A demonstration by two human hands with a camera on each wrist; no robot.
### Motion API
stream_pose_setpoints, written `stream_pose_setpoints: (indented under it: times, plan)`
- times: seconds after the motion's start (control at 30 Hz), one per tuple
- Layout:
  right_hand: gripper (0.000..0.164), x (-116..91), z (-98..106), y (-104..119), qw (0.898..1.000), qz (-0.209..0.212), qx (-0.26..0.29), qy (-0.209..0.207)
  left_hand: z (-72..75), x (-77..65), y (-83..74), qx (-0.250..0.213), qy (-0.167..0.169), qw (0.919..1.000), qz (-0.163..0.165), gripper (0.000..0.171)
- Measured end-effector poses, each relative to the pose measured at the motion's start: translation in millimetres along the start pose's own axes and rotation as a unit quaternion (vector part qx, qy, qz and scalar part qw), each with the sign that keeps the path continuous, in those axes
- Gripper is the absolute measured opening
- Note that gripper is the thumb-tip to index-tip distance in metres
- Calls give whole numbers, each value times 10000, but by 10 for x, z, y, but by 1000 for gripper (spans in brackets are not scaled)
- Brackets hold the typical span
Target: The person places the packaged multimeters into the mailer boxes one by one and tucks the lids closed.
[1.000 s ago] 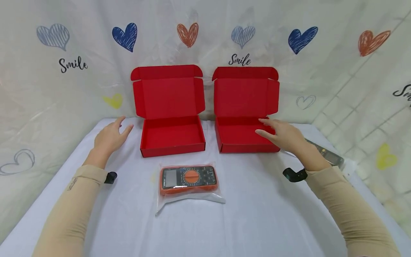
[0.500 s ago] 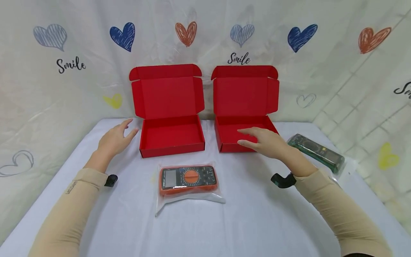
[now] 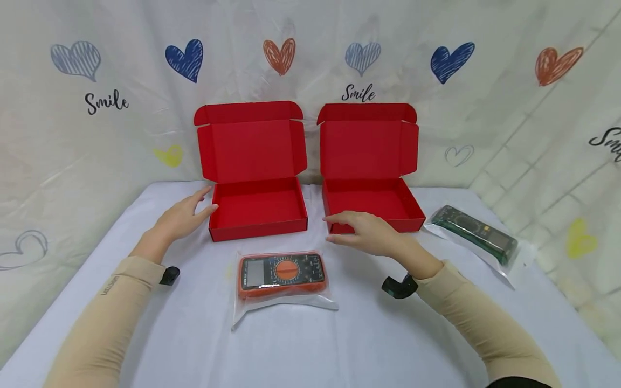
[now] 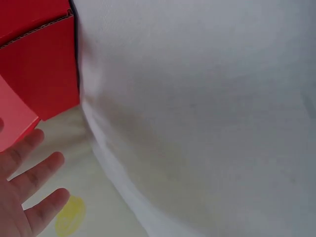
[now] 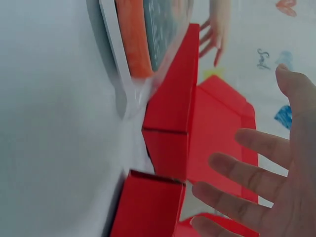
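Two red cardboard boxes stand side by side with lids raised, the left box (image 3: 259, 227) and the right box (image 3: 409, 223). My left hand (image 3: 181, 218) is at the left box's left wall, fingers extended; whether the thumb touches it I cannot tell. In the left wrist view its fingers (image 4: 37, 177) are spread beside the box. My right hand (image 3: 366, 231), holding nothing, hovers before the right box's front wall. Its spread fingers (image 5: 247, 173) show in the right wrist view. An orange multimeter (image 3: 283, 274) in a clear bag lies in front of the left box.
A dark green multimeter (image 3: 475, 234) in a clear bag lies right of the right box. A white cloth (image 3: 291, 355) covers the table. Behind the boxes hangs a pale curtain (image 3: 320, 32) printed with hearts and "Smile".
My right hand has moved left and nearer, from over the right box to before its front, uncovering the green multimeter. My left hand has moved right, up to the left box.
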State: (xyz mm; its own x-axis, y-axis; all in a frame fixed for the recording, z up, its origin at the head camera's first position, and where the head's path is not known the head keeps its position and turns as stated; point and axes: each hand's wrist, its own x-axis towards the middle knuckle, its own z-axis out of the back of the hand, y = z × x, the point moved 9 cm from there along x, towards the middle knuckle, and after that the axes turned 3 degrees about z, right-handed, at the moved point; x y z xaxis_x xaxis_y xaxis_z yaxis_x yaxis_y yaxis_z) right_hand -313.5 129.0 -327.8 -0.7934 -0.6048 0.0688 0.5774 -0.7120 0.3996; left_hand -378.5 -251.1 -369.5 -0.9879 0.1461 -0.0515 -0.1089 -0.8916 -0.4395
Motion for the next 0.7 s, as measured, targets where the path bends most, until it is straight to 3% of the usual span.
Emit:
stream_pose_setpoints:
  times: [0.33, 0.57, 0.7]
  plan:
    - [61, 132, -339, 305, 9977, 360, 72, 577, -85, 35, 15, -139, 277, 9994, 150, 86]
    - [67, 201, -619, 610, 9892, 1092, -53, 977, -182, 29, 45, -463, 742, 9960, 183, 84]
    - [70, 205, -777, 731, 9839, 1296, 198, 1214, -209, 30, 59, -524, 868, 9946, 232, 85]
